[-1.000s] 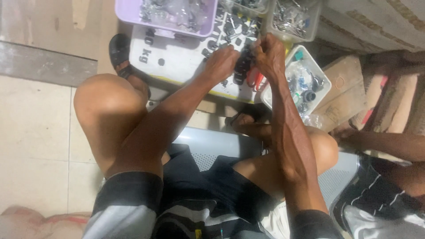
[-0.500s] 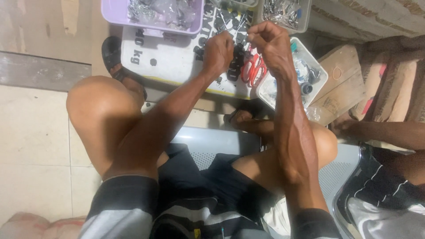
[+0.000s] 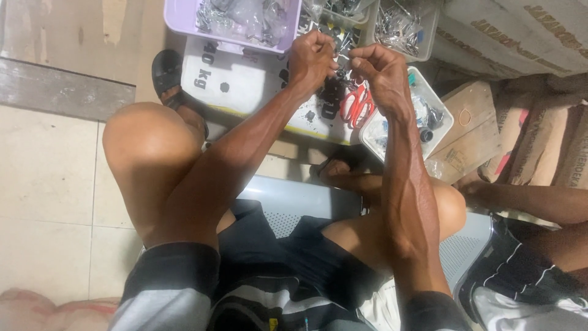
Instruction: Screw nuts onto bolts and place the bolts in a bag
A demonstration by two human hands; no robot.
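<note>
Small part: a tiny dark metal piece (image 3: 340, 68) is being pinched between the two hands, held in the air just above the white sack; too small to say what kind it is.
Left hand: the left hand (image 3: 311, 58) is curling into a near fist, thumb and forefinger closing narrowly on the piece from the left side.
Right hand: the right hand (image 3: 381, 72) is meeting it from the right, fingertips drawn tight together on the same piece, the other fingers folded in.
Under the hands: a white sack (image 3: 245, 86) is lying flat as a work mat, with loose dark parts (image 3: 331, 104) and red-handled scissors (image 3: 357, 105) resting on it just below the grip.
Containers: a lilac tray (image 3: 184, 18) of bagged metal bits is sitting beyond the left hand; a clear tub (image 3: 401, 27) of shiny hardware is standing beyond the right; a white tray (image 3: 441, 113) of mixed parts is lying beside the right wrist.
Surroundings: another person's arm (image 3: 533, 202) is reaching in at the right, well apart from the work.
Risk, as I judge it: the piece is being gripped only at the fingertips, so a slip could be dropping it among the loose dark parts, where it would be hard to pick out; the scissors lying directly beneath could be nicking a finger if a hand is lowered carelessly.
</note>
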